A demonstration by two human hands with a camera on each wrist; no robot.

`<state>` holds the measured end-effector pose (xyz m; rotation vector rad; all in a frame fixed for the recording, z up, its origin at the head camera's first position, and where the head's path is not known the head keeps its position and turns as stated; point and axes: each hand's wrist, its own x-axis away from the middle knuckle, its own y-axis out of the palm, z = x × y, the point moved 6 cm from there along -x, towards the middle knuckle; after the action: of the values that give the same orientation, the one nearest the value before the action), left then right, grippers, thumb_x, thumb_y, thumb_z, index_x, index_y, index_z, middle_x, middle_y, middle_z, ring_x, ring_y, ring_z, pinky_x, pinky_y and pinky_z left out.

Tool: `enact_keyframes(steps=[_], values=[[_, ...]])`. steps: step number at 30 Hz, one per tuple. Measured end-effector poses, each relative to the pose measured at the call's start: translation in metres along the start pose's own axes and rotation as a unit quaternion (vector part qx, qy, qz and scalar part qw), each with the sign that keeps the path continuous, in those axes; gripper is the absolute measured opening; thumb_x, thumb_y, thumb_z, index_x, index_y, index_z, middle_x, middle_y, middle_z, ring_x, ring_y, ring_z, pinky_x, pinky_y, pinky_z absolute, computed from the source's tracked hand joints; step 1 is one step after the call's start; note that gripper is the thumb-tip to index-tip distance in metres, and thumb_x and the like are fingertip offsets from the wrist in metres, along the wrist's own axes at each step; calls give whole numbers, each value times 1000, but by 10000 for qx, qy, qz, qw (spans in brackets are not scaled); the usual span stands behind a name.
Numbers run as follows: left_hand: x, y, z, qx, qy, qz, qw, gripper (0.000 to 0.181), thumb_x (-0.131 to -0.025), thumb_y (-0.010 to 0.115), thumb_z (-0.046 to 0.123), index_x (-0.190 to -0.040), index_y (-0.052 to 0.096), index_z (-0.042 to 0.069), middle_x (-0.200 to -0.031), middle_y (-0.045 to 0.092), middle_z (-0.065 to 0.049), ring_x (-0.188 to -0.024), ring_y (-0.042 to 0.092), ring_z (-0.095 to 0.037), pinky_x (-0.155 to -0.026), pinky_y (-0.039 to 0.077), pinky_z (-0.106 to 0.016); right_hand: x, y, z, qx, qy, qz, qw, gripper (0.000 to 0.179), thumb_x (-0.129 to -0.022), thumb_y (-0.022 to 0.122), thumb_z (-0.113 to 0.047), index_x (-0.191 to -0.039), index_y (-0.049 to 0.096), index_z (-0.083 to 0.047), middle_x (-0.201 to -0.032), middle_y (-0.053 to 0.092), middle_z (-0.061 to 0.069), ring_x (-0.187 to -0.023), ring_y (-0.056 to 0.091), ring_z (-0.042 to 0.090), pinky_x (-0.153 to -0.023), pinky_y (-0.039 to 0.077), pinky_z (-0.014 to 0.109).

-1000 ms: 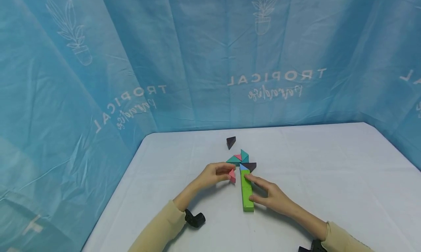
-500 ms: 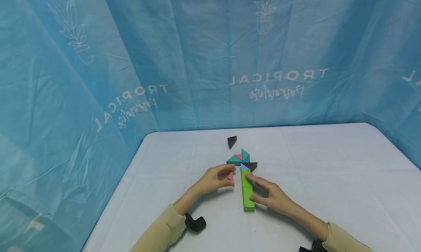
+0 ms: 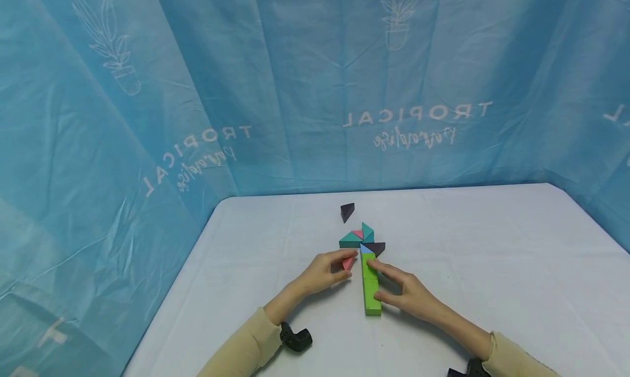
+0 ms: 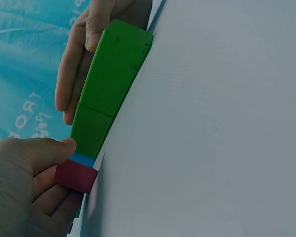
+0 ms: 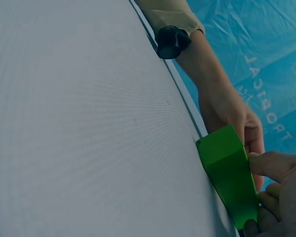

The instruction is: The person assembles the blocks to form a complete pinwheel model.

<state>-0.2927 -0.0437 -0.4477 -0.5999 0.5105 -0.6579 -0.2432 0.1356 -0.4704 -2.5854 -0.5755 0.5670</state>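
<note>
My left hand [image 3: 321,273] pinches a pink triangular block [image 3: 348,263] just left of a row of blocks. In the left wrist view this block [image 4: 76,176] overlaps the blue end of the row. Two green blocks [image 3: 371,297] lie end to end, pointing toward me. My right hand [image 3: 409,296] rests along their right side, index fingertip on the far green block and thumb at the nearer one, fingers fairly straight. Beyond the green blocks sit a blue triangle [image 3: 365,249] and a dark triangle [image 3: 377,248]. Teal triangles [image 3: 350,240] flank another pink triangle [image 3: 357,234] behind them.
A loose dark triangular block [image 3: 346,212] lies farther back on the white tablecloth [image 3: 467,245]. Blue printed curtains [image 3: 295,92] hang behind and beside the table. A black wrist camera [image 3: 296,338] hangs below the left sleeve [image 3: 243,341].
The pink block has turned in my left fingers, its point now facing down toward me. The left hand has shifted slightly right. My right hand stays at the green blocks.
</note>
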Motion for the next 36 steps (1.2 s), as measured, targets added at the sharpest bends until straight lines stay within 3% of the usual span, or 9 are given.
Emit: enact_keyframes(steps=[2, 7, 13, 21, 26, 31, 36], values=[[1, 0, -10, -105, -72, 77, 9999, 50, -88, 67, 9, -134, 50, -1, -133, 54, -11, -117, 54, -20, -98, 43, -26, 0, 0, 0, 45, -4, 12, 10000, 62, -87, 70, -21, -141, 44, -9, -146, 39, 11, -133, 34, 31, -106, 32, 41], [5, -6, -12, -93, -77, 400, 9991, 44, -88, 67, 7, -130, 54, -3, -128, 58, -12, -109, 60, -22, -93, 47, -27, -1, -1, -14, 98, 7, 65, 9999, 61, -85, 71, -10, -139, 44, -1, -144, 39, 17, -132, 35, 35, -106, 32, 43], [4, -9, -13, -253, 66, 757, 9968, 40, -87, 68, 6, -125, 59, -2, -122, 61, -12, -106, 62, -22, -91, 49, -26, -1, -6, -34, 42, 6, 22, 10000, 58, -84, 70, -5, -136, 45, 5, -141, 40, 24, -130, 36, 38, -106, 33, 35], [-2, -10, -16, -709, 556, 1354, 9867, 43, -84, 70, 7, -124, 58, -2, -122, 61, -13, -113, 58, -24, -94, 47, -29, -1, 1, -8, 49, -40, 39, 10000, 61, -85, 71, -12, -139, 45, -5, -144, 40, 14, -132, 36, 32, -106, 32, 36], [3, -15, -16, -812, 645, 1762, 9789, 42, -81, 74, 8, -121, 62, 1, -117, 65, -9, -109, 60, -23, -93, 48, -31, -1, 1, -1, 32, -46, -5, 10000, 61, -86, 70, -21, -141, 44, -10, -145, 39, 11, -133, 34, 30, -106, 32, 41], [4, -15, -18, -458, 641, 1752, 9814, 41, -81, 74, 8, -120, 63, 2, -117, 65, -8, -111, 59, -22, -94, 47, -31, -1, 0, -2, 41, -65, 26, 10000, 61, -87, 69, -23, -141, 44, -10, -146, 39, 11, -133, 34, 30, -106, 32, 41], [3, -11, -23, -557, 621, 1682, 9822, 39, -80, 74, 10, -118, 65, 3, -115, 66, -8, -110, 60, -21, -93, 48, -32, -1, 1, -2, 13, -90, -6, 10000, 60, -88, 69, -22, -141, 44, -8, -146, 38, 12, -133, 33, 31, -106, 31, 37]])
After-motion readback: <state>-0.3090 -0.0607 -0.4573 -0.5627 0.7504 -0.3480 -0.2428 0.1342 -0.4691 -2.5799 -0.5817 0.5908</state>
